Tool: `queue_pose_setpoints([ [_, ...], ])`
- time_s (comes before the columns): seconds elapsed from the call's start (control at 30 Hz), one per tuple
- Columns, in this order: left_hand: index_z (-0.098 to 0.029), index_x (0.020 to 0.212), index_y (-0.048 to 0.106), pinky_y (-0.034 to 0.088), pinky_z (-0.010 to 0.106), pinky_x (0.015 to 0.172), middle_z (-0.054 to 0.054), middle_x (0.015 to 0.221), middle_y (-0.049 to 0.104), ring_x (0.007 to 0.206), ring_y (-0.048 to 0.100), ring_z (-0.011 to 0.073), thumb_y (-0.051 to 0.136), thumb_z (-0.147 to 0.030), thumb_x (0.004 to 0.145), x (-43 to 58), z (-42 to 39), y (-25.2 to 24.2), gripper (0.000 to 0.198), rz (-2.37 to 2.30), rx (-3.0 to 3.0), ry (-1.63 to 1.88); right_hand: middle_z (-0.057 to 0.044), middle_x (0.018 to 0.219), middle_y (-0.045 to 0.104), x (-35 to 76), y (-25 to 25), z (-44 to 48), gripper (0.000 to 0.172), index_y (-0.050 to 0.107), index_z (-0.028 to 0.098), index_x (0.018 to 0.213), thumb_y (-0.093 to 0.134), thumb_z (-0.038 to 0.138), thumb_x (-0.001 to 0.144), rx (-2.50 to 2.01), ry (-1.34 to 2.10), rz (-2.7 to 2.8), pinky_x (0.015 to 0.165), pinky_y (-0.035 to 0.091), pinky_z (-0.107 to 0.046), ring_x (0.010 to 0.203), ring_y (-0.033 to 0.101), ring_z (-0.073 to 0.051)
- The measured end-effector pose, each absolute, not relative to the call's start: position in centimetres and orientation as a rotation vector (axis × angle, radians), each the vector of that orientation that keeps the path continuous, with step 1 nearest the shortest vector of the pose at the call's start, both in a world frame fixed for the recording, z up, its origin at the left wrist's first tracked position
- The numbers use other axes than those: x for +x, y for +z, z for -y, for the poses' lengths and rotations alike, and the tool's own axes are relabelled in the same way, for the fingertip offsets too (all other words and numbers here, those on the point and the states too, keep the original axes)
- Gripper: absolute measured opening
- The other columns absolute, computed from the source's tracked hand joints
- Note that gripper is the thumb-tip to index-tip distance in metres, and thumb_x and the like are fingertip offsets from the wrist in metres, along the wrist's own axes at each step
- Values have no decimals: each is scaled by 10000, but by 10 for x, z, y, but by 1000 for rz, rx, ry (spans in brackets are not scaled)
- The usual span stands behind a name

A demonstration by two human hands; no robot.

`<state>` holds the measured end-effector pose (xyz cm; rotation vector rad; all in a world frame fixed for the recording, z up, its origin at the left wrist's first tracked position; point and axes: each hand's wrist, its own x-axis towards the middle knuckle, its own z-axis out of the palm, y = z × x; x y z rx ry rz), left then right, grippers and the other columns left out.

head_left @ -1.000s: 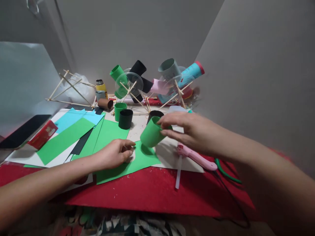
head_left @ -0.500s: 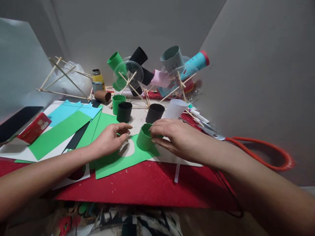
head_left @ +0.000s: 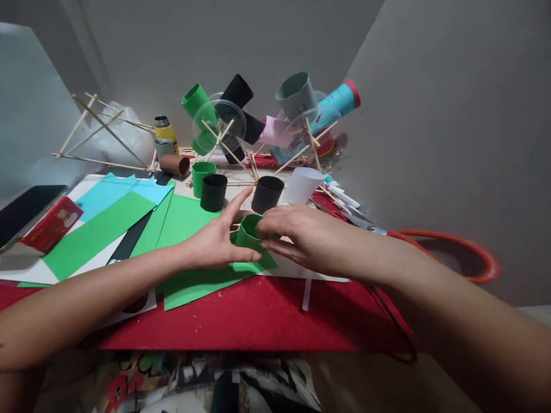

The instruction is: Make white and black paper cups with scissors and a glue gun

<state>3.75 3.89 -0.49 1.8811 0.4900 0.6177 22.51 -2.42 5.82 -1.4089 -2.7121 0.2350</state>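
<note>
A green paper cup [head_left: 248,230] stands on a green paper sheet [head_left: 189,289] in front of me. My right hand [head_left: 288,232] grips its right side, fingers at the rim. On the left side of the cup, my left hand [head_left: 219,241] is open, thumb and forefinger spread around it; whether it touches the cup I cannot tell. Just behind stand two black paper cups, the left one [head_left: 214,193] and the right one [head_left: 267,195], along with a white paper cup [head_left: 303,186] and another green cup [head_left: 202,178].
Behind stand stick frames holding clear discs [head_left: 221,126] with coloured tubes. Orange-handled scissors [head_left: 447,232] lie right. Blue paper [head_left: 107,198], a green strip [head_left: 99,229], a red packet [head_left: 51,225] and a phone [head_left: 26,212] lie left. A glue stick [head_left: 307,292] rests near the red table's edge [head_left: 258,338].
My left hand has moved right and opened wider, its thumb and forefinger now around the green cup's left side. My right hand keeps its grip on the cup. The view has shifted slightly.
</note>
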Motion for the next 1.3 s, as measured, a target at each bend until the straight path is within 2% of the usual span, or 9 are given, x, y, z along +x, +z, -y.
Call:
queue_pose_setpoints([
  [0.07, -252, 1557, 80, 431, 485, 1006, 161, 1337, 549, 1179, 565, 309, 805, -257, 686, 41, -41, -9, 1133, -505, 1877, 622, -70, 846, 667, 225, 61, 27, 79, 674, 148, 903, 596, 164, 896, -1368, 259, 2667, 706, 430, -295, 773, 599, -193],
  [0.2, -295, 1542, 159, 470, 468, 932, 119, 1304, 557, 1084, 591, 298, 815, -318, 686, 43, -41, -13, 1079, -579, 1887, 617, -82, 1062, 702, 237, 68, 44, 209, 651, 178, 1097, 588, 223, 903, -1306, 206, 2445, 811, 480, -339, 935, 639, -225],
  [0.47, -278, 1548, 55, 487, 445, 859, 41, 960, 639, 898, 638, 248, 802, -297, 707, 45, -38, -14, 1125, -633, 1853, 541, -164, 1133, 688, 311, 13, 90, 355, 629, 134, 1165, 489, 364, 934, -1841, 31, 2164, 838, 518, -437, 1007, 657, -307],
  [0.6, -304, 1546, 42, 428, 477, 999, 124, 1236, 596, 1122, 601, 291, 808, -320, 704, 45, -38, -14, 1138, -612, 1854, 566, -164, 1051, 685, 321, -10, 94, 262, 641, 143, 1038, 485, 316, 917, -2067, -30, 2200, 779, 517, -420, 936, 657, -302],
  [0.73, -338, 1532, 109, 341, 502, 1100, 159, 1536, 323, 1364, 405, 329, 816, -340, 690, 40, -35, -8, 1100, -587, 2020, 685, -136, 967, 684, 312, -7, 88, 188, 624, 147, 970, 463, 231, 920, -2145, -68, 2189, 708, 480, -349, 869, 645, -264],
  [0.83, -332, 1501, 223, 307, 508, 1132, 140, 1575, 257, 1412, 332, 331, 790, -340, 727, 33, -30, 2, 960, -515, 2271, 755, -132, 957, 676, 307, -5, 84, 179, 614, 139, 964, 465, 227, 919, -2236, -13, 2129, 655, 439, -321, 819, 646, -249],
  [0.97, -256, 1360, 453, 274, 523, 1151, 160, 1558, 294, 1448, 263, 326, 696, -306, 822, 29, -22, 13, 592, -436, 2605, 713, -141, 1011, 657, 307, -6, 80, 221, 602, 120, 1050, 494, 176, 865, -2220, -23, 2088, 655, 418, -307, 850, 647, -252],
  [1.2, -189, 966, 646, 348, 514, 1106, 177, 1415, 497, 1355, 418, 287, 608, -265, 877, 36, -19, 6, 123, -400, 2782, 698, -140, 1064, 627, 310, -13, 91, 263, 578, 126, 1093, 476, 192, 859, -2111, -81, 1968, 671, 445, -336, 844, 639, -259],
  [1.3, -208, 852, 663, 372, 503, 1078, 135, 1380, 553, 1297, 491, 268, 606, -259, 880, 35, -17, 11, 82, -493, 2588, 803, -96, 1015, 639, 306, -5, 104, 283, 577, 185, 1070, 561, 257, 796, -1797, 83, 1659, 697, 463, -350, 836, 615, -246],
])
